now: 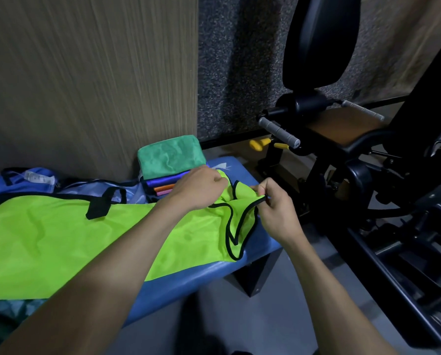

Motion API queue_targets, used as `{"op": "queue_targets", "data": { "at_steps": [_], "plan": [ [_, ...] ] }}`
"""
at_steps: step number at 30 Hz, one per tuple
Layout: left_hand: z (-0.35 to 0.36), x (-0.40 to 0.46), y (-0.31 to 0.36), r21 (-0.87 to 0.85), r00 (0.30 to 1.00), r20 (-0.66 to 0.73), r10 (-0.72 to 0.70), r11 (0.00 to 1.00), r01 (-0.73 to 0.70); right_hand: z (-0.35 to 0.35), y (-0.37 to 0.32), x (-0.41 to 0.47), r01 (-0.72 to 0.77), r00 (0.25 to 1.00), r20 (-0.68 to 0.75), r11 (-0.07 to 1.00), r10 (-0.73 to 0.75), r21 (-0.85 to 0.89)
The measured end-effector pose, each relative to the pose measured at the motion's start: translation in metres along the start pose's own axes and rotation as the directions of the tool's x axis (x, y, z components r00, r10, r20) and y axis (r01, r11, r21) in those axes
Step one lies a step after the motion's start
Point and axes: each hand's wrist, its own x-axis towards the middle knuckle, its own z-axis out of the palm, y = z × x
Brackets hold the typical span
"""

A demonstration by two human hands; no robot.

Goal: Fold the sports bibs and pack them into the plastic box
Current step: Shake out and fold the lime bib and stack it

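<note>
A lime-green sports bib with black trim lies spread across the blue padded bench. My left hand grips one shoulder strap at the bib's far right end. My right hand pinches the black-edged strap beside it, near the bench's right edge. A blue bib lies crumpled behind the green one at the left. No plastic box shows in the view.
A folded green towel tops a stack of purple, orange and pink folded cloths against the wooden wall panel. A black gym machine with grey handles stands close on the right.
</note>
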Motion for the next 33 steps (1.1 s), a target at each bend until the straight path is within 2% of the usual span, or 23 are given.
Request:
{"op": "queue_targets", "data": {
  "at_steps": [3,6,11,14,16,18,20,22,23,25,26,28,31,33],
  "plan": [
    [0.009,0.012,0.003,-0.156,0.991,0.119,-0.067,0.984,0.086,0.001,-0.005,0.0,0.016,1.0,-0.018,1.0,-0.016,0.011],
    [0.014,0.014,0.007,-0.336,0.976,0.215,-0.04,0.935,0.112,0.0,-0.008,0.0,0.033,0.999,-0.025,0.999,-0.033,0.007],
    [-0.013,0.026,0.017,-0.41,0.988,0.149,-0.044,0.906,0.103,-0.011,-0.006,-0.002,0.026,0.998,-0.047,0.995,-0.03,-0.099],
    [-0.033,0.031,0.03,-0.367,0.989,0.15,-0.002,0.929,0.058,-0.017,-0.003,-0.001,0.005,0.994,-0.106,0.99,-0.02,-0.143],
    [-0.039,0.032,0.039,-0.331,0.996,0.09,0.013,0.944,0.018,-0.018,-0.006,-0.001,-0.03,0.988,-0.156,0.996,0.017,-0.086],
    [-0.04,0.032,0.042,-0.311,0.999,0.035,0.025,0.95,-0.013,-0.017,-0.014,-0.001,-0.071,0.979,-0.185,0.996,0.08,0.056],
    [-0.04,0.029,0.041,-0.312,0.999,0.022,0.039,0.95,-0.03,-0.016,-0.022,0.0,-0.122,0.979,-0.13,0.96,0.158,0.251],
    [-0.037,0.024,0.04,-0.33,0.997,0.02,0.069,0.942,-0.059,-0.014,-0.027,0.002,-0.194,0.974,-0.038,0.911,0.223,0.364],
    [-0.035,0.021,0.039,-0.343,0.996,0.012,0.085,0.936,-0.075,-0.012,-0.028,0.004,-0.202,0.974,-0.023,0.914,0.224,0.352],
    [-0.031,0.013,0.038,-0.35,0.996,-0.012,0.092,0.932,-0.091,-0.005,-0.025,0.007,-0.132,0.988,-0.056,0.972,0.146,0.196],
    [-0.03,0.01,0.036,-0.327,0.996,-0.049,0.081,0.94,-0.093,-0.002,-0.023,0.009,-0.115,0.989,-0.08,0.987,0.125,0.113],
    [-0.034,0.0,0.03,-0.231,0.98,-0.19,0.05,0.968,-0.094,0.0,-0.017,0.013,-0.177,0.97,-0.159,0.982,0.186,0.072],
    [-0.051,-0.028,0.021,-0.078,0.898,-0.434,0.075,0.99,-0.12,-0.007,-0.001,0.014,-0.359,0.884,-0.283,0.928,0.371,0.096],
    [-0.063,-0.05,0.016,-0.025,0.833,-0.537,0.13,0.985,-0.17,-0.007,0.006,0.015,-0.434,0.854,-0.278,0.897,0.439,0.084]
  ]
}}
